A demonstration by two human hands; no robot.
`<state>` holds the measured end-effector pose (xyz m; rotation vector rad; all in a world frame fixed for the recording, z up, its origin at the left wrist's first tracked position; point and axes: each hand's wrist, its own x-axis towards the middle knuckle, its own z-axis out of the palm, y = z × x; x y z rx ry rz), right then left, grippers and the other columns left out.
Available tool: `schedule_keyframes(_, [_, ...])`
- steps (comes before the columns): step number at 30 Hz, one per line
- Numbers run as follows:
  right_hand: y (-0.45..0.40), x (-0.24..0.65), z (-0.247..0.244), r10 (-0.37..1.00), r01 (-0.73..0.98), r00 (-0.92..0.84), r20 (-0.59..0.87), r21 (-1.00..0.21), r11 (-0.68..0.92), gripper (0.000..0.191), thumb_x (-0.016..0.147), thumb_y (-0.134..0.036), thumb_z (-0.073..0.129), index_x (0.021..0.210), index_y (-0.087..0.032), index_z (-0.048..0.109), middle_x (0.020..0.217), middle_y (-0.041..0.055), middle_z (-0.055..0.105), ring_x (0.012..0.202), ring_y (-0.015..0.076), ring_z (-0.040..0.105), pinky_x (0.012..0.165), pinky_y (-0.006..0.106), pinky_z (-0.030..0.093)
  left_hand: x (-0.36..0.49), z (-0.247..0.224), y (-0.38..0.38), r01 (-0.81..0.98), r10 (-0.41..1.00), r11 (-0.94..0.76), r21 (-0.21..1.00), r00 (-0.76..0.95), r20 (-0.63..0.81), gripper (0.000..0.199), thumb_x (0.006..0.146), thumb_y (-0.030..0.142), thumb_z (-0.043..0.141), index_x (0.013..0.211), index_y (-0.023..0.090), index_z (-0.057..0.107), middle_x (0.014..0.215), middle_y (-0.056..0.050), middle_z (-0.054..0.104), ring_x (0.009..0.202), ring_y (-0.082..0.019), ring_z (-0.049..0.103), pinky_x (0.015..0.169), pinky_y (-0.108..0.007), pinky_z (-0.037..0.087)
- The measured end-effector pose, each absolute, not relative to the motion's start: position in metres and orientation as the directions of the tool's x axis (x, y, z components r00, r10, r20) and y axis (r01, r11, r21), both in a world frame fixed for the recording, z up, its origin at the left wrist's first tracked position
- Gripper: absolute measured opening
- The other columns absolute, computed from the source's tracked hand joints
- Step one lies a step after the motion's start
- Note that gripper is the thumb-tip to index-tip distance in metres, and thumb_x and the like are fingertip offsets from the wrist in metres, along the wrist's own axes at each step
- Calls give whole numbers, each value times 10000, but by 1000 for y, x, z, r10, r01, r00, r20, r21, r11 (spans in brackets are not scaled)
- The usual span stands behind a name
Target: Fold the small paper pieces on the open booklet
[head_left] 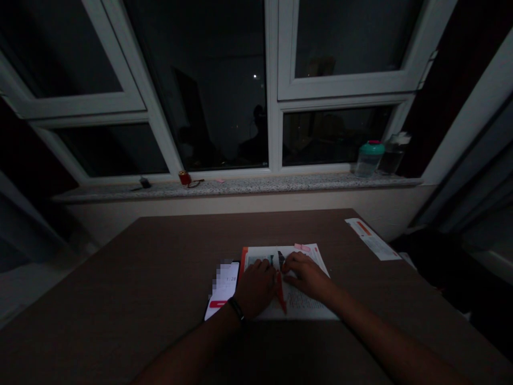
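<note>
- Grip's looking narrow on both sides, we're thinking: the left hand (254, 286) is curling its fingers down, and the right hand (306, 275) is bending in just beside it. Are we seeing a pinch?
- We're not sure. The right hand's fingertips (289, 263) are covering the contact, so we can't tell whether either hand is closing on anything.
- Where are we placing the thing?
- Between the hands. A folded red paper piece (280, 293) is lying with its tip pointing toward us, and a dark pointed piece (281, 260) is sitting just above it. Both are resting on an open printed booklet (312, 306).
- How far along are we calling it?
- The red piece is showing a creased point already; what's left, we can't tell from this dim view.
- What are we logging nearby?
- A smartphone (222, 289) is lying against the booklet's left edge, on a brown table (120, 278). Two bottles (369, 160) are standing on the granite windowsill (280, 185).
</note>
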<state>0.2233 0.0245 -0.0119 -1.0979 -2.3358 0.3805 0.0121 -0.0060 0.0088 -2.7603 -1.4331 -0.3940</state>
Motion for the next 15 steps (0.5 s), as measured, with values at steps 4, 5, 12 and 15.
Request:
schedule_keyframes(4, [21, 222, -9, 793, 657, -521, 315, -445, 608, 164, 829, -177, 686, 978, -228, 639, 1028, 42, 593, 1021, 221, 534, 897, 359, 413, 13, 9, -5, 796, 805, -587, 146, 557, 205, 202, 917, 256, 596, 1110, 204, 560, 1158, -61, 551, 1069, -257, 486, 882, -383, 417])
schedule_keyframes(5, [20, 221, -8, 795, 662, -520, 312, -441, 606, 171, 827, -172, 684, 981, -227, 637, 1030, 43, 592, 1024, 222, 532, 900, 360, 411, 13, 9, -5, 787, 800, -597, 156, 567, 197, 209, 917, 233, 593, 1121, 206, 554, 1181, -57, 550, 1084, -254, 485, 898, -381, 413])
schedule_keyframes(12, [19, 221, -7, 792, 658, -525, 312, -442, 610, 196, 812, -171, 682, 994, -217, 625, 1029, 49, 603, 1021, 226, 538, 914, 366, 411, 13, 10, -4, 750, 788, -616, 241, 589, 179, 227, 917, 194, 589, 1140, 211, 544, 1195, -43, 592, 1120, -239, 497, 953, -377, 394])
schedule_keyframes(15, [19, 223, -7, 779, 634, -541, 318, -455, 626, 236, 794, -186, 706, 1011, -221, 620, 1040, 48, 607, 1026, 232, 537, 920, 370, 412, 12, 11, -3, 749, 796, -605, 270, 575, 190, 262, 897, 214, 629, 1146, 205, 546, 1192, -39, 603, 1117, -242, 501, 961, -379, 394])
